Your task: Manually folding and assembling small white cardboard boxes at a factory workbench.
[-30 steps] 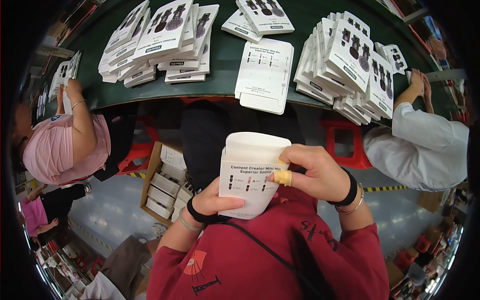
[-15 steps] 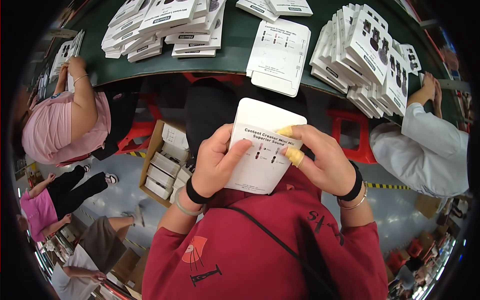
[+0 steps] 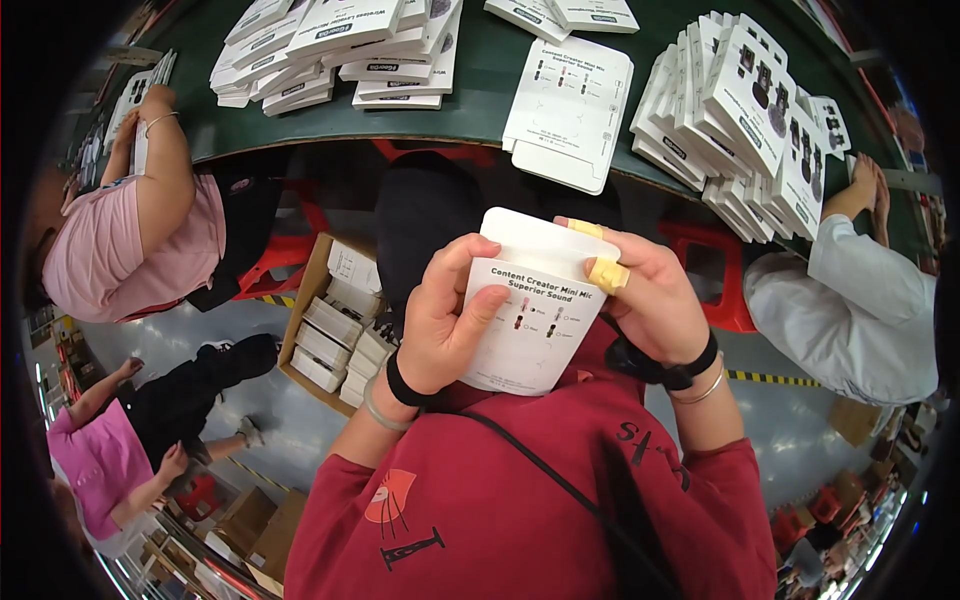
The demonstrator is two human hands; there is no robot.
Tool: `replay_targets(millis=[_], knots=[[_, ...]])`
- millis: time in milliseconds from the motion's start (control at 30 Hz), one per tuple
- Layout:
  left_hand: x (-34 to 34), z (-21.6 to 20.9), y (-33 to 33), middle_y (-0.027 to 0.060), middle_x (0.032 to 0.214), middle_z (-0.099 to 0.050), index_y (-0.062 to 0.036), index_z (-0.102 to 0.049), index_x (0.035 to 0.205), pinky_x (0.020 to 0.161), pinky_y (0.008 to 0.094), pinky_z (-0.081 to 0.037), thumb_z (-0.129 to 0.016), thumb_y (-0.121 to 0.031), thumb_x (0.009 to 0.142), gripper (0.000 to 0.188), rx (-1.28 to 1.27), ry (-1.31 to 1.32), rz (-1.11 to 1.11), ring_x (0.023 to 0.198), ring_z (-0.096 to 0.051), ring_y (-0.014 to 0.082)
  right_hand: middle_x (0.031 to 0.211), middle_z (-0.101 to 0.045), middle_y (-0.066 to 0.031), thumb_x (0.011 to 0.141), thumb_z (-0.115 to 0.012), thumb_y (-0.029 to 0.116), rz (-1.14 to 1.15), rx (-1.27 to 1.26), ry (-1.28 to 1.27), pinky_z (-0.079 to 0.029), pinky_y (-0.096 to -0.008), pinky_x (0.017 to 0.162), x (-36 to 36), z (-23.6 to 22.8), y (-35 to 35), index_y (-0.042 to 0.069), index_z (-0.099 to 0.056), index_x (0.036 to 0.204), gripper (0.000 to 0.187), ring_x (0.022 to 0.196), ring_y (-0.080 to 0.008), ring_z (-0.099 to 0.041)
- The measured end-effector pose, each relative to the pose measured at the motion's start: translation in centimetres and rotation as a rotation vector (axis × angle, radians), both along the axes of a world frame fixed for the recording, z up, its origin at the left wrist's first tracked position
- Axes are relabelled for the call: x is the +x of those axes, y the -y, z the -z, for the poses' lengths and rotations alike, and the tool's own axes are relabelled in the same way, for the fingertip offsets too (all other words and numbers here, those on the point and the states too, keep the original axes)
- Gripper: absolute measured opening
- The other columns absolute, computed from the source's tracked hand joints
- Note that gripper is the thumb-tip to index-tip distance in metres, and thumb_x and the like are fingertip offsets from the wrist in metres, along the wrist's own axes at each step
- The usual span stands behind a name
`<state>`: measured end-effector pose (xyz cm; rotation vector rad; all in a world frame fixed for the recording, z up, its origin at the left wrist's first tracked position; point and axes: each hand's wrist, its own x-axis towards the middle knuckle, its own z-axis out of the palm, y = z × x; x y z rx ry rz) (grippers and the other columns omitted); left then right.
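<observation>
A flat white printed cardboard box [image 3: 528, 345] is held upright before my chest, its top flap [image 3: 535, 235] standing up above the printed face. Along the left side, my left hand [image 3: 452, 325] grips the box, thumb on the front and a finger at the upper left edge. At the upper right corner, my right hand [image 3: 650, 290] has yellow-wrapped thumb and index finger closed on the flap area; its other fingers are partly hidden behind. Beyond the box, a similar flat carton [image 3: 568, 110] lies at the table's near edge, its lower flap overhanging.
The dark green table [image 3: 490, 95] carries box piles at left [image 3: 345, 50] and right [image 3: 740, 110]. A carton [image 3: 292, 350] of white boxes stands on the floor to my left. Seated people flank me: a pink shirt [image 3: 150, 245] left, a white shirt [image 3: 850, 300] right.
My right thumb and finger have shifted from the printed face up to the flap at the top right. The left hand keeps its grip. People walking at lower left have moved.
</observation>
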<state>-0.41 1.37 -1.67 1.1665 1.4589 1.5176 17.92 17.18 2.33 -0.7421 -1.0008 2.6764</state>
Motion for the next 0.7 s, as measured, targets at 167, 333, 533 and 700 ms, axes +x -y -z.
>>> replay_targets(millis=[167, 333, 533, 700], knots=[[0.9, -0.4, -0.1, 0.0111, 0.104, -0.07, -0.0014, -0.03, 0.15, 0.078, 0.0249, -0.052, -0.06, -0.005, 0.1, 0.059, 0.06, 0.201, -0.031, 0.089, -0.067, 0.0146, 0.117, -0.071, -0.0132, 0.097, -0.061, 0.007, -0.052, 1.024, 0.083, -0.056, -0.0286, 0.081, 0.1, -1.4, -0.1, -0.004, -0.063, 0.128, 0.033, 0.095, -0.016, -0.07], [1.4, -1.5, -0.4, 0.0109, 0.104, -0.07, 0.0001, -0.04, 0.145, 0.078, 0.0235, -0.052, -0.063, -0.005, 0.099, 0.052, 0.058, 0.297, -0.107, 0.089, -0.067, 0.0135, 0.108, -0.073, -0.0163, 0.093, -0.066, 0.004, -0.056, 1.185, -0.035, -0.056, -0.0277, 0.074, -0.3, -1.0, 0.2, 0.001, -0.069, 0.123, 0.031, 0.086, -0.0195, -0.072], [-1.2, -3.7, -0.9, 0.0058, 0.097, -0.068, 0.0018, -0.05, 0.137, 0.076, 0.0206, -0.049, -0.06, 0.0, 0.095, 0.043, -0.153, -0.09, 0.041, 0.086, -0.063, 0.0077, 0.105, -0.074, -0.0167, 0.092, -0.068, 0.008, -0.111, 1.186, 0.159, -0.056, -0.0265, 0.073, -0.8, -3.2, 0.4, 0.003, -0.071, 0.12, 0.029, 0.082, -0.0211, -0.073], [-4.0, -6.1, -2.2, 0.0013, 0.095, -0.063, 0.0018, -0.057, 0.119, 0.072, 0.0214, -0.047, -0.056, 0.002, 0.094, 0.025, -0.425, 0.182, 0.318, 0.085, -0.058, 0.0044, 0.098, -0.074, -0.0142, 0.095, -0.066, 0.009, -0.162, 1.025, 0.184, -0.056, -0.028, 0.075, -0.8, -4.1, 0.3, 0.003, -0.07, 0.12, 0.026, 0.084, -0.0204, -0.072]])
